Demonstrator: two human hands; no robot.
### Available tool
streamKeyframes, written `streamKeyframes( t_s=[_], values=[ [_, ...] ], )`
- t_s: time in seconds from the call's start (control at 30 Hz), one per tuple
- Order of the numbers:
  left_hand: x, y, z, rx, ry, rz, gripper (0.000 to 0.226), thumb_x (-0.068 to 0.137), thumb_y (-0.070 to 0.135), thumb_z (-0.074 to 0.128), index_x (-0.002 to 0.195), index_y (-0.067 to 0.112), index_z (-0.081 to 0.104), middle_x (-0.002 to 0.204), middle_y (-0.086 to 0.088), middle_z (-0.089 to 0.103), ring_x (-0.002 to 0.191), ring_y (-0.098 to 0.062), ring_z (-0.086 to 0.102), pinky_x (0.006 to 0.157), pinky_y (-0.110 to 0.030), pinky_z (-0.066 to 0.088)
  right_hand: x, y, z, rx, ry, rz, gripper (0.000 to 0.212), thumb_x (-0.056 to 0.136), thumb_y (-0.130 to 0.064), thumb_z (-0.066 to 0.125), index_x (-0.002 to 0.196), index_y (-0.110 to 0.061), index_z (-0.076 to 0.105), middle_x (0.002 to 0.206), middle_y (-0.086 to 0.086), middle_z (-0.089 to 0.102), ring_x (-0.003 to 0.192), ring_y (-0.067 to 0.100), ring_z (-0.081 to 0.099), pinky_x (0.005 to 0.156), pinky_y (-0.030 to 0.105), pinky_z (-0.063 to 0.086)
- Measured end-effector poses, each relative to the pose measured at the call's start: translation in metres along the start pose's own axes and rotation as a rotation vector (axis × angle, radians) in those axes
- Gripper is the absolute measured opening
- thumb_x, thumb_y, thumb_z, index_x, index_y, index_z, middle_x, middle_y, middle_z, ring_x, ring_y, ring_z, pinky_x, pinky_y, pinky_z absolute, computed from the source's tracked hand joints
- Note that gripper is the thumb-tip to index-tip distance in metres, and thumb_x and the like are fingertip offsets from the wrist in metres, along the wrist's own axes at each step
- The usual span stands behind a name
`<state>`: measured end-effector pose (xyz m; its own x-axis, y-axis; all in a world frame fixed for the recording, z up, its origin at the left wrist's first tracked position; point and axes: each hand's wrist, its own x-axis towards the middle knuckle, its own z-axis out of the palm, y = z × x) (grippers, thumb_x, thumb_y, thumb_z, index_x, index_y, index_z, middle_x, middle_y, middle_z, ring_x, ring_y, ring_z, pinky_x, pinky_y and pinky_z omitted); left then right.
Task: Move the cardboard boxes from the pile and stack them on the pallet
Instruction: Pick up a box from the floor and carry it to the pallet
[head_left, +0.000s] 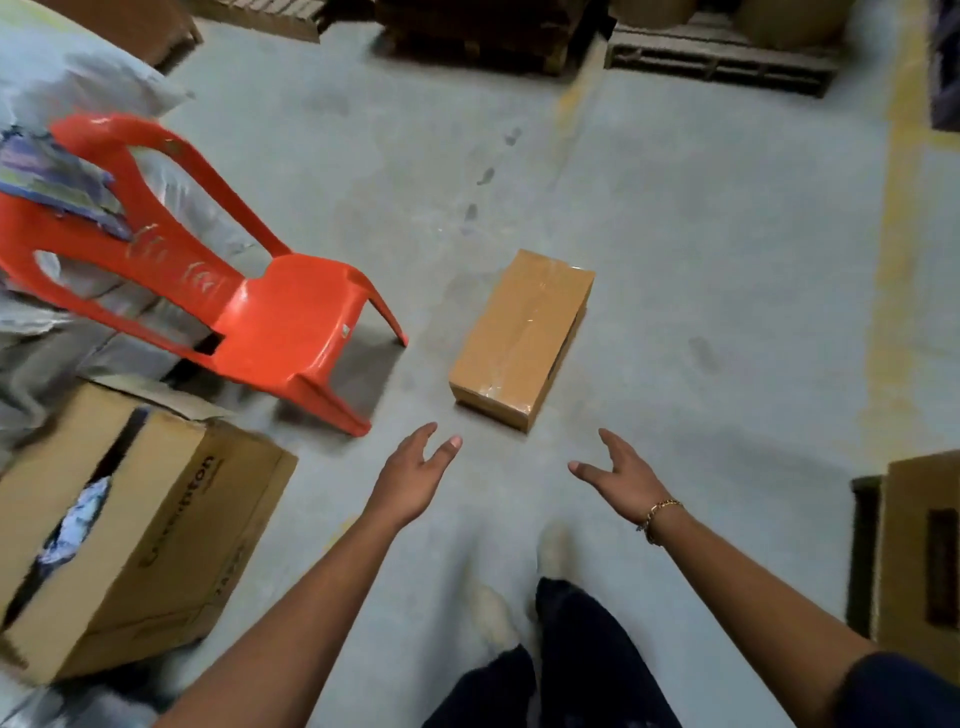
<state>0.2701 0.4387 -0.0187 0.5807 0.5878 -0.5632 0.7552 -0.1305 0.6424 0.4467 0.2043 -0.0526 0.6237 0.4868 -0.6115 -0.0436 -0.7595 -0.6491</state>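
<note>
Lying taped on smooth concrete, rectangular cardboard box (521, 338) before empty hands.

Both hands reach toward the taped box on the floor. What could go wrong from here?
Shiny tape on the box may let the left hand and right hand slip; neither touches it yet. A leg of the red chair stands close to the left, so a foot might catch it.

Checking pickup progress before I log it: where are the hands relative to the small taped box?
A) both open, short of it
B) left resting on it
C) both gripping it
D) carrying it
A: the left hand and right hand are open, fingers spread, short of the taped box lying on the floor.
</note>
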Motion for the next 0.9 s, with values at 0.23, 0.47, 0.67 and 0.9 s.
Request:
streamKeyframes(
  t_s=[0.23, 0.47, 0.67, 0.9],
  values=[
    [0.165, -0.002, -0.003, 0.093, -0.096, -0.059, 0.062, 0.095, 0.06, 0.057, 0.148, 0.029, 0.048, 0.155, 0.002, 0.045, 0.141, -0.016, 0.042, 0.118, -0.041, 0.033, 0.132, -0.01, 0.023, 0.18, -0.008, 0.187, 0.083, 0.091, -0.053, 0.065, 0.157, -0.022, 0.028, 0.161, 0.001, 0.033, 0.146, 0.022, 0.035, 0.118, 0.044, 0.033],
    [0.357, -0.018, 0.027, 0.235, -0.201, -0.117, 0.065, 0.097, 0.061, 0.051, 0.152, 0.026, 0.043, 0.158, -0.001, 0.041, 0.142, -0.024, 0.042, 0.119, -0.044, 0.031, 0.299, 0.004, 0.047, 0.161, -0.071, 0.335, 0.075, 0.093, -0.05, 0.064, 0.154, -0.018, 0.033, 0.155, 0.002, 0.042, 0.14, 0.022, 0.043, 0.109, 0.037, 0.038],
    [0.51, -0.066, 0.074, 0.3, -0.276, -0.122, 0.071, 0.097, 0.06, 0.051, 0.154, 0.02, 0.038, 0.16, -0.004, 0.038, 0.142, -0.025, 0.041, 0.117, -0.04, 0.032, 0.44, 0.048, 0.099, 0.26, -0.023, 0.472, 0.075, 0.093, -0.051, 0.062, 0.154, -0.017, 0.034, 0.155, 0.005, 0.043, 0.138, 0.026, 0.045, 0.108, 0.037, 0.038],
    [0.663, -0.16, 0.129, 0.245, -0.252, -0.241, 0.107, 0.08, 0.078, 0.057, 0.161, 0.02, 0.019, 0.166, -0.005, 0.026, 0.148, -0.029, 0.033, 0.12, -0.049, 0.029, 0.569, 0.128, 0.184, 0.422, 0.069, 0.661, 0.107, 0.069, -0.055, 0.079, 0.155, -0.014, 0.029, 0.153, 0.008, 0.044, 0.131, 0.028, 0.05, 0.1, 0.036, 0.043]
  ],
)
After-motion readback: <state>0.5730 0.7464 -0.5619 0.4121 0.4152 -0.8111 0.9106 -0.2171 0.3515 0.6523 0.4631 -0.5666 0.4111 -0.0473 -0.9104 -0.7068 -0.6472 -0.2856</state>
